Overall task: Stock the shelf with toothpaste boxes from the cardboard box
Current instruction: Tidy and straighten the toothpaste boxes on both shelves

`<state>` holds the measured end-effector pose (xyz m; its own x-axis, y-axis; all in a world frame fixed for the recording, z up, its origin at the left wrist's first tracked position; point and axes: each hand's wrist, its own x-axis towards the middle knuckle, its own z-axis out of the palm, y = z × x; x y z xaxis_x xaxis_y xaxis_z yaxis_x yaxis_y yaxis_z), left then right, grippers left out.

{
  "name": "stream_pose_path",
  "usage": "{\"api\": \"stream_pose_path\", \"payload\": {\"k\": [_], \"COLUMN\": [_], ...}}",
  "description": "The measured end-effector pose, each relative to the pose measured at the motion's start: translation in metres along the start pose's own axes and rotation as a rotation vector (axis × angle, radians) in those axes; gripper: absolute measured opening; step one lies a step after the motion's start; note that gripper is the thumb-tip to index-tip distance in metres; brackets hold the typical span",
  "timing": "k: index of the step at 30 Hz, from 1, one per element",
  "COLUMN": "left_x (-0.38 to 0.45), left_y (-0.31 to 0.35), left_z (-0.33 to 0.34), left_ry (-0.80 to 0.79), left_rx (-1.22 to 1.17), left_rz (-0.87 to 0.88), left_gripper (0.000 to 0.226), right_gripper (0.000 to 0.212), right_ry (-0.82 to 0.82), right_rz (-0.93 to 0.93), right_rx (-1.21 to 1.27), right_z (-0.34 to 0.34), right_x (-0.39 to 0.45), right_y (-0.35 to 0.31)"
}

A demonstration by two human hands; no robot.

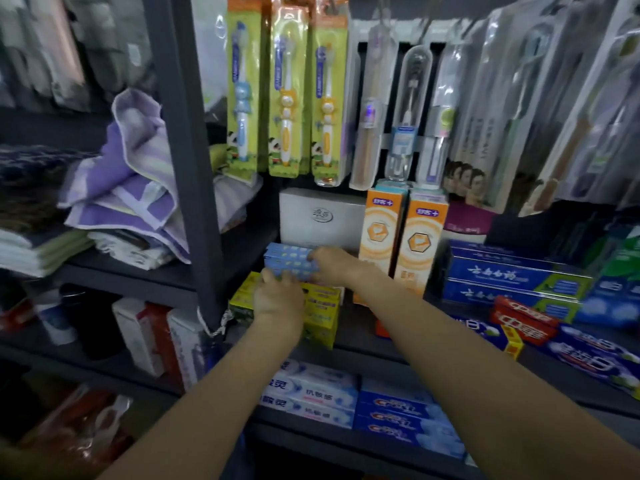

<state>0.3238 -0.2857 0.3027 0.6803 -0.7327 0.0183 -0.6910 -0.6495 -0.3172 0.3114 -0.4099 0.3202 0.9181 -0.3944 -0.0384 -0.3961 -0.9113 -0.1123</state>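
Note:
Light blue toothpaste boxes (289,259) lie stacked on top of yellow toothpaste boxes (320,311) at the left end of the dark shelf (360,337). My left hand (278,297) grips the front edge of the blue boxes, fingers curled over it. My right hand (334,265) holds their right end. Both forearms reach in from the bottom of the view. The cardboard box is not in view.
Behind stands a grey box (322,216); two orange boxes (401,244) stand upright to the right. Blue (512,275) and red (526,323) toothpaste boxes lie further right. Toothbrush packs (287,88) hang above. A dark post (192,150) and folded towels (128,188) are left.

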Motion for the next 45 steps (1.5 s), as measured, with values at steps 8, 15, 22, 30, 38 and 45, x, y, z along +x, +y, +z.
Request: {"api": "stream_pose_path", "payload": {"k": [8,15,22,30,38,45], "left_x": [0.001,0.007,0.047,0.074,0.065,0.07], "left_y": [-0.002,-0.003,-0.008,-0.008,-0.006,-0.014], "left_z": [0.005,0.01,0.004,0.03,0.052,0.064], "left_ry": [-0.033,-0.026,-0.096,0.194,0.287,0.269], "left_rx": [0.043,-0.02,-0.036,-0.146,-0.255,-0.333], "left_rz": [0.017,0.007,-0.002,0.064,-0.074,-0.058], "left_gripper": [0.071,0.069,0.078,0.066,0.066,0.074], "right_gripper": [0.01,0.037,0.031,0.033,0.054,0.049], "right_ry": [-0.037,-0.113,0.108,0.144,0.232,0.212], "right_rz": [0.038,0.118,0.113,0.16,0.247,0.269], "right_rx": [-0.13,0.016,-0.019,0.015,-0.197,-0.17], "right_z": [0.013,-0.011,-0.056,-0.026,0.009,-0.004], "right_x": [0.029,0.023,0.043,0.064,0.04,0.048], "right_y": [-0.002,-0.002,-0.013,0.004,0.007,-0.004]}}
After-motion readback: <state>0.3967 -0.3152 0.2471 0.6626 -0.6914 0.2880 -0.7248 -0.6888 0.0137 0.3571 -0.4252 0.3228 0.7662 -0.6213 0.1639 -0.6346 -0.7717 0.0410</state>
